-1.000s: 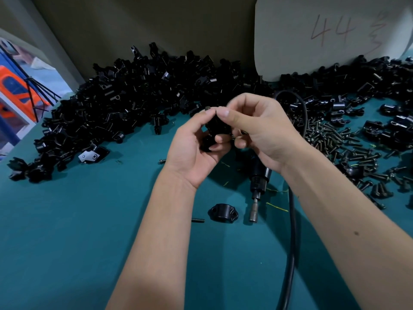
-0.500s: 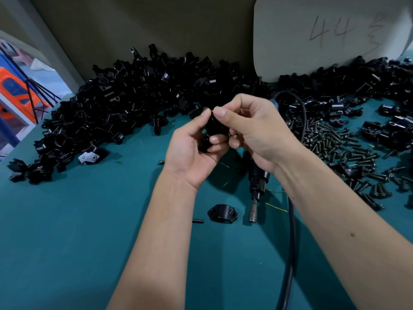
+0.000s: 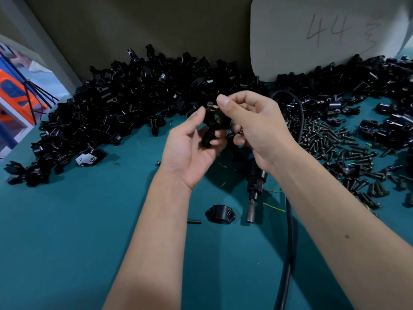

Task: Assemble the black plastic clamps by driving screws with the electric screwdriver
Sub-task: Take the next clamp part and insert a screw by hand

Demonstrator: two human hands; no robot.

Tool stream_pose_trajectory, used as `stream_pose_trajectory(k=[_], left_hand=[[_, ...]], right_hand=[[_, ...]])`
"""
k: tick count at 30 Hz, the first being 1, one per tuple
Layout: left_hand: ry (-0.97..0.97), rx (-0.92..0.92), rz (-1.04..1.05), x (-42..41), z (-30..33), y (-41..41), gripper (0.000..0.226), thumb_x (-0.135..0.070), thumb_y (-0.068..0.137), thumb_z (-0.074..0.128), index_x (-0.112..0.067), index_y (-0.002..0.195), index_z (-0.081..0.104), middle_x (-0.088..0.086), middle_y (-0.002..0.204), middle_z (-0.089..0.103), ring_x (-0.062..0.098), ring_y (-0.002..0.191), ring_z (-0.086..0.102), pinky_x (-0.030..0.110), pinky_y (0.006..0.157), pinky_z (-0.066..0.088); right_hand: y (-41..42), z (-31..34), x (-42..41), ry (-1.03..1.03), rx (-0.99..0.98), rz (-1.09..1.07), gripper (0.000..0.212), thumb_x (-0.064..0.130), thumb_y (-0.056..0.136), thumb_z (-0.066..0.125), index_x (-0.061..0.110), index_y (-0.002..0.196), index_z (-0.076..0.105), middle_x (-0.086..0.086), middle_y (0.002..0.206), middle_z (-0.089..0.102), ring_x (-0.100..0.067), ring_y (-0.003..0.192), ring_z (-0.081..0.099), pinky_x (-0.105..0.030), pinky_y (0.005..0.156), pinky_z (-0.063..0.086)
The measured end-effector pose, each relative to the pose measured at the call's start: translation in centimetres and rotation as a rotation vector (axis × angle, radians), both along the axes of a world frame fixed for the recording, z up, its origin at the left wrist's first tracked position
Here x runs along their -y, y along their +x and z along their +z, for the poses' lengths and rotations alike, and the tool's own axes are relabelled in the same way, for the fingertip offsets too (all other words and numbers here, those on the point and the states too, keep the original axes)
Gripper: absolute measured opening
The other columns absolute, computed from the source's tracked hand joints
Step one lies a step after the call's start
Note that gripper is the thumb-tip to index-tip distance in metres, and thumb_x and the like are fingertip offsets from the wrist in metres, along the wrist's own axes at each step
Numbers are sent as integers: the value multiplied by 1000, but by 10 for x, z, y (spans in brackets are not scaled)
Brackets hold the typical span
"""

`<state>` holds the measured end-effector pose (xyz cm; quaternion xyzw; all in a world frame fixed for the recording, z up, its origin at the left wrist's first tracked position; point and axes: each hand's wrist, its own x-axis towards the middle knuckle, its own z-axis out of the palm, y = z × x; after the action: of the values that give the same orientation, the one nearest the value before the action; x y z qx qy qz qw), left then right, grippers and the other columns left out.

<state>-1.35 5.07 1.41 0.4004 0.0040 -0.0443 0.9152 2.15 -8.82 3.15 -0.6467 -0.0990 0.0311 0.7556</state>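
Note:
My left hand [image 3: 190, 151] holds a black plastic clamp [image 3: 211, 126] upright between thumb and fingers above the teal table. A screw head [image 3: 209, 104] sticks out of the clamp's top. My right hand [image 3: 252, 126] is just right of it, thumb and forefinger pinched beside the screw, with the electric screwdriver [image 3: 256, 175] gripped in its lower fingers and hanging tip-down. Its bit [image 3: 250, 214] points at the table. A lone clamp half [image 3: 220, 213] lies on the table below my hands, with a loose pin [image 3: 194, 222] to its left.
A large heap of black clamp parts [image 3: 134, 101] runs along the back wall. Loose screws [image 3: 335, 144] lie scattered at the right. The screwdriver's black cable [image 3: 289, 231] loops down past my right arm. A cardboard sheet marked 44 [image 3: 324, 34] leans at the back right.
My hands have parted slightly: the right thumb and forefinger have drawn off to the right of the clamp, leaving the screw head visible on top. The screwdriver swung slightly with the hand.

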Motion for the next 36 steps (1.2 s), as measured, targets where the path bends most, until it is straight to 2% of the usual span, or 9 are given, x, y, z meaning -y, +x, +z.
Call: stream_pose_trajectory(k=[3, 6, 10, 14, 19, 26, 29, 32, 36], left_hand=[[119, 24, 57, -2, 0, -1, 22, -10, 104, 48, -6, 122, 60, 8, 101, 69, 14, 73, 57, 20, 63, 46], [244, 39, 106, -4, 0, -2, 21, -7, 104, 52, -8, 123, 62, 7, 106, 65, 18, 80, 59, 21, 70, 51], [366, 50, 165, -6, 0, -2, 18, -3, 103, 56, -13, 112, 68, -4, 89, 70, 15, 75, 63, 22, 71, 55], [431, 44, 167, -6, 0, -1, 22, -4, 101, 59, -8, 119, 70, 1, 96, 66, 14, 69, 63, 18, 63, 53], [498, 34, 114, -9, -2, -1, 21, -5, 101, 59, -11, 115, 74, -5, 88, 71, 12, 64, 59, 16, 57, 48], [538, 71, 94, -8, -3, -2, 29, -5, 100, 61, 0, 129, 66, 0, 94, 69, 9, 69, 61, 20, 63, 50], [531, 71, 129, -5, -2, -1, 26, -6, 99, 63, -4, 125, 69, 1, 97, 70, 10, 70, 63, 19, 64, 51], [502, 67, 128, -5, -3, -1, 23, -5, 97, 66, -8, 119, 71, 1, 94, 70, 11, 70, 65, 19, 65, 54], [457, 53, 116, -6, -6, -1, 18, -7, 92, 70, -9, 110, 70, -5, 76, 70, 12, 66, 67, 20, 65, 56]], right_hand=[[0, -1, 1, -123, 112, 32, 10, 26, 98, 70, 25, 100, 81, -3, 84, 62, -10, 73, 56, -23, 49, 42], [2, -1, 2, -149, 168, 24, 11, 20, 97, 72, 25, 95, 82, -6, 87, 72, -10, 77, 60, -23, 52, 46], [8, 1, 13, -399, 368, 26, 9, 21, 100, 67, 23, 93, 72, 8, 81, 64, -14, 71, 55, -28, 60, 49], [11, 2, 21, -656, 552, 117, 7, 20, 106, 55, 21, 108, 62, 0, 97, 58, -12, 84, 53, -23, 72, 46], [11, 2, 23, -856, 631, 172, 18, 24, 109, 49, 11, 101, 57, -5, 96, 46, -5, 82, 43, -11, 75, 35], [10, 3, 17, -831, 609, 36, 51, 40, 108, 47, 13, 65, 54, -2, 75, 43, -12, 68, 43, -29, 66, 33], [10, 4, 19, -877, 614, 64, 47, 40, 111, 38, 21, 68, 44, 1, 74, 42, -12, 71, 43, -31, 67, 33], [9, 3, 17, -845, 619, 104, 39, 28, 113, 38, 30, 74, 34, 4, 77, 39, -8, 75, 41, -20, 69, 32], [11, 4, 19, -835, 626, 109, 39, 25, 112, 44, 11, 75, 44, -1, 74, 40, -8, 72, 39, -21, 67, 31]])
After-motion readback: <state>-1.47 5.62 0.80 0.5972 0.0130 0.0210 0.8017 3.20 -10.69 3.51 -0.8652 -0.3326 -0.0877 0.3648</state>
